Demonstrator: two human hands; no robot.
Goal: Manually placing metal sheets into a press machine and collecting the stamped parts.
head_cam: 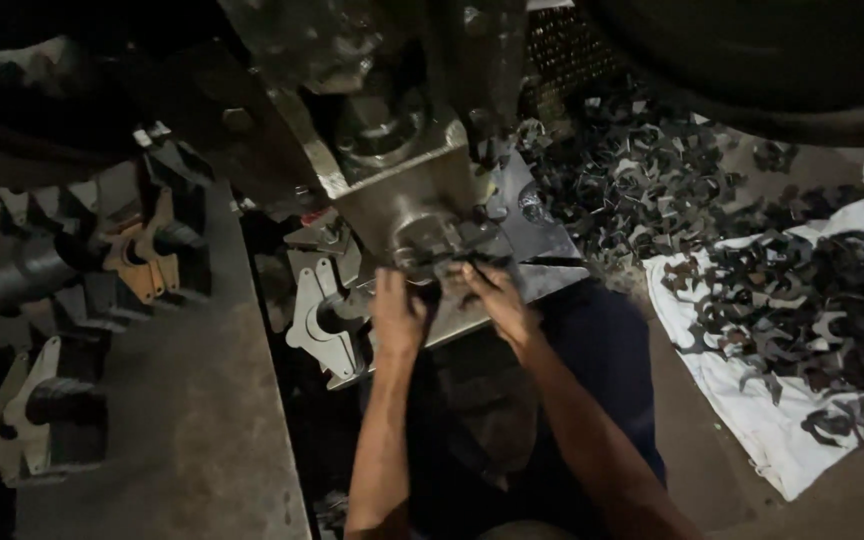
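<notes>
Dark flat metal piece (439, 268) sits under the grey steel press block (402, 190). Both hands, left (397, 315) and right (497, 300), pinch it there; best keep fingers outside the block.

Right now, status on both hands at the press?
Both hands at the press die: left hand and right hand touching a dark metal piece, grip unclear. Cut pieces heaped on white cloth to the right. Nothing between the hands.
</notes>
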